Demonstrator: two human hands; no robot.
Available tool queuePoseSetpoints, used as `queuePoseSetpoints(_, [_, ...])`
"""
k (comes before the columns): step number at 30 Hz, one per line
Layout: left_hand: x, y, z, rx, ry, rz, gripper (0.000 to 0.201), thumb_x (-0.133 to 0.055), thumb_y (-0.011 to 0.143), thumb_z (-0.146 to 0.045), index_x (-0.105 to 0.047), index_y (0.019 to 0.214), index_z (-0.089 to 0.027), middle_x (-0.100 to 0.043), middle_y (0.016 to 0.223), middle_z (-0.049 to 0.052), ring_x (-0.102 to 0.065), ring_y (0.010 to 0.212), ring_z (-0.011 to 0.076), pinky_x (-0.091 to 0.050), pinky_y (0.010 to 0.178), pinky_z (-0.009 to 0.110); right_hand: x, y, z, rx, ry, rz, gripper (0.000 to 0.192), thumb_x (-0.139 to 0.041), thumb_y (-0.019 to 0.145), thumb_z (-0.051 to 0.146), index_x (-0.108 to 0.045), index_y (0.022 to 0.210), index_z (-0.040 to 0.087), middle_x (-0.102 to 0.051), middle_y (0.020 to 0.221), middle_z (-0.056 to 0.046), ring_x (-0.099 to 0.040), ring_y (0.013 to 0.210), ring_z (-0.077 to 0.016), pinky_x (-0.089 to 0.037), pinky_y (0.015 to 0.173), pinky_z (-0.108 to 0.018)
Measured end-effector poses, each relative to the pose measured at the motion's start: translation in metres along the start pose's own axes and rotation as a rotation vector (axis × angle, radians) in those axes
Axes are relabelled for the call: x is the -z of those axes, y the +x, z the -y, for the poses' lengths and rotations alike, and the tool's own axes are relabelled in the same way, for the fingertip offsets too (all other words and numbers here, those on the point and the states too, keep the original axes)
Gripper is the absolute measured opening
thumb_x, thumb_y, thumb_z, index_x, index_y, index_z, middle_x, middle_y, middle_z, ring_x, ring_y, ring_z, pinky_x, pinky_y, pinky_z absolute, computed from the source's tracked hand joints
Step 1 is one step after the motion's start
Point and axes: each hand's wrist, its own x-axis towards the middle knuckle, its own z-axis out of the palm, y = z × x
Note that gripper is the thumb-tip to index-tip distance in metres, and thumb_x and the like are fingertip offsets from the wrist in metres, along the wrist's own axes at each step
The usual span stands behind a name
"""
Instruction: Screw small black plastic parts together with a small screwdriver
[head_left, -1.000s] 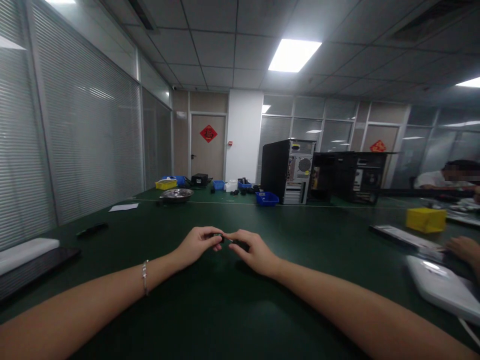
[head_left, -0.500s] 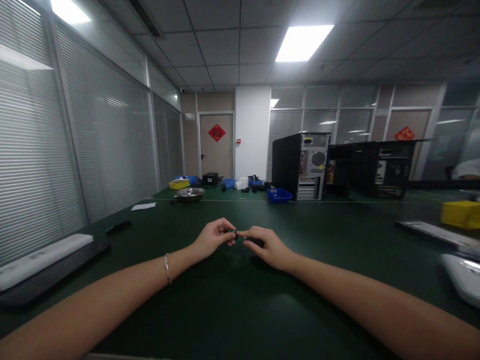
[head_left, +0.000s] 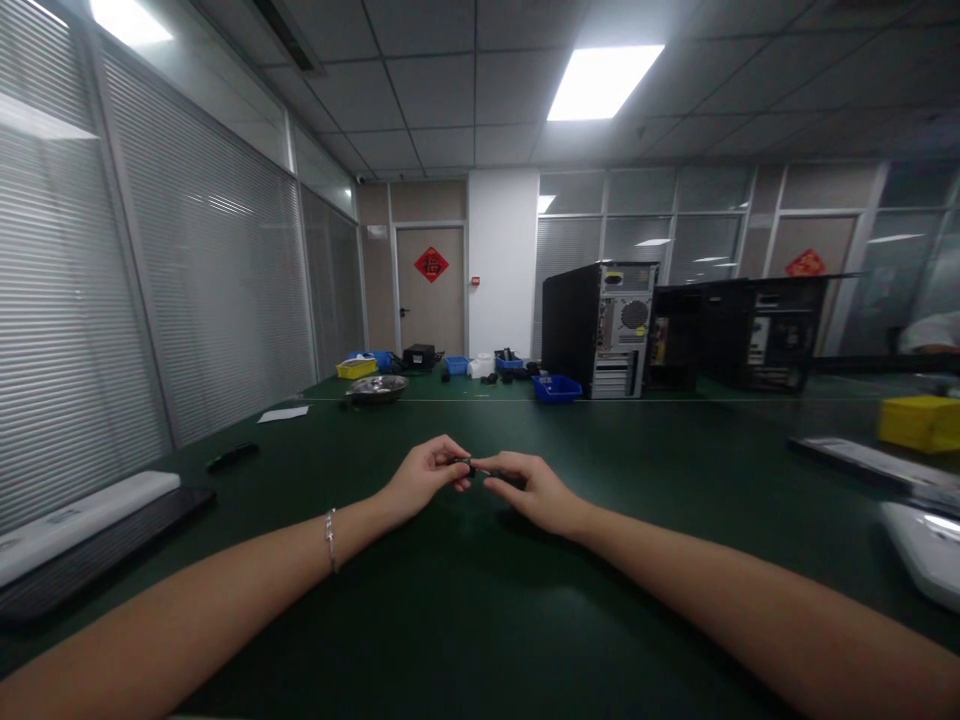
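Observation:
Above the green tabletop (head_left: 465,630), my two hands meet near the middle of the view. My left hand (head_left: 424,475) pinches a small dark piece with a hint of green (head_left: 471,467) between thumb and fingers; its kind is too small to make out. My right hand (head_left: 536,490) comes in from the other side, its index fingertip touching or almost touching that piece. Something thin seems to lie between the right thumb and index finger, but I cannot make it out. A bracelet (head_left: 331,540) circles my left wrist.
At left lie a dark keyboard (head_left: 112,550), a long white box (head_left: 90,515) and a dark-green slim object (head_left: 232,457). Farther back are a metal bowl (head_left: 379,388), a blue bin (head_left: 556,388) and a computer case (head_left: 570,325). A yellow bin (head_left: 919,423) stands right.
The whole view has shifted very slightly. Both hands keep nearly the same pose around the small dark piece.

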Motion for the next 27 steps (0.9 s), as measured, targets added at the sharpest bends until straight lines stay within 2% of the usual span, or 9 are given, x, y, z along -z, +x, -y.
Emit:
queuePoseSetpoints(5, [-0.001, -0.001, -0.004, 0.005, 0.008, -0.029, 0.027, -0.066, 0.072, -0.029, -0.056, 0.090, -0.012, -0.063, 0.085, 0.006, -0.061, 0.074, 0.0159, -0.048, 0.070, 0.031, 0.001, 0.000, 0.004, -0.020, -0.001, 0.000, 0.034, -0.050, 0.087, 0.029, -0.055, 0.119, 0.021, -0.063, 0.097, -0.005, -0.056, 0.081, -0.0158, -0.043, 0.071, -0.027])
queuePoseSetpoints(9, [0.001, -0.002, -0.006, 0.008, 0.012, -0.058, 0.025, -0.067, 0.071, -0.025, -0.058, 0.091, -0.014, -0.062, 0.090, 0.006, -0.059, 0.083, 0.0171, -0.046, 0.077, 0.032, 0.003, 0.000, 0.009, -0.031, -0.019, -0.014, 0.034, -0.050, 0.087, 0.029, -0.055, 0.119, 0.021, -0.062, 0.100, -0.005, -0.056, 0.083, -0.0162, -0.044, 0.071, -0.028])
queuePoseSetpoints(15, [0.000, -0.003, -0.007, 0.069, -0.052, -0.002, 0.028, -0.070, 0.066, -0.017, -0.058, 0.091, -0.014, -0.061, 0.097, 0.007, -0.059, 0.095, 0.0201, -0.042, 0.089, 0.037, 0.004, 0.000, 0.012, -0.002, -0.025, 0.001, 0.034, -0.049, 0.087, 0.027, -0.054, 0.120, 0.022, -0.062, 0.105, -0.006, -0.056, 0.092, -0.0180, -0.044, 0.080, -0.030])
queuePoseSetpoints(19, [0.001, -0.002, -0.005, 0.073, -0.105, -0.026, 0.042, -0.072, 0.063, -0.012, -0.053, 0.101, -0.017, -0.059, 0.100, 0.007, -0.059, 0.094, 0.0198, -0.043, 0.088, 0.038, 0.003, -0.001, 0.009, 0.006, -0.039, 0.021, 0.032, -0.050, 0.087, 0.027, -0.056, 0.118, 0.021, -0.062, 0.105, -0.006, -0.057, 0.092, -0.0183, -0.044, 0.081, -0.031])
queuePoseSetpoints(23, [0.004, -0.001, -0.002, 0.090, -0.101, -0.026, 0.035, -0.069, 0.065, -0.011, -0.055, 0.097, -0.015, -0.060, 0.098, 0.007, -0.057, 0.094, 0.0190, -0.042, 0.085, 0.034, 0.003, -0.001, 0.007, -0.001, -0.073, 0.030, 0.034, -0.050, 0.086, 0.028, -0.055, 0.119, 0.021, -0.062, 0.099, -0.006, -0.057, 0.085, -0.0171, -0.045, 0.076, -0.029])
queuePoseSetpoints(27, [0.005, 0.001, 0.000, 0.109, -0.073, -0.015, 0.034, -0.062, 0.071, -0.014, -0.058, 0.105, -0.016, -0.060, 0.100, 0.008, -0.054, 0.088, 0.0170, -0.040, 0.074, 0.028, 0.003, -0.001, 0.007, 0.011, -0.103, 0.001, 0.034, -0.050, 0.087, 0.026, -0.054, 0.120, 0.022, -0.062, 0.099, -0.005, -0.056, 0.083, -0.0164, -0.044, 0.075, -0.029])
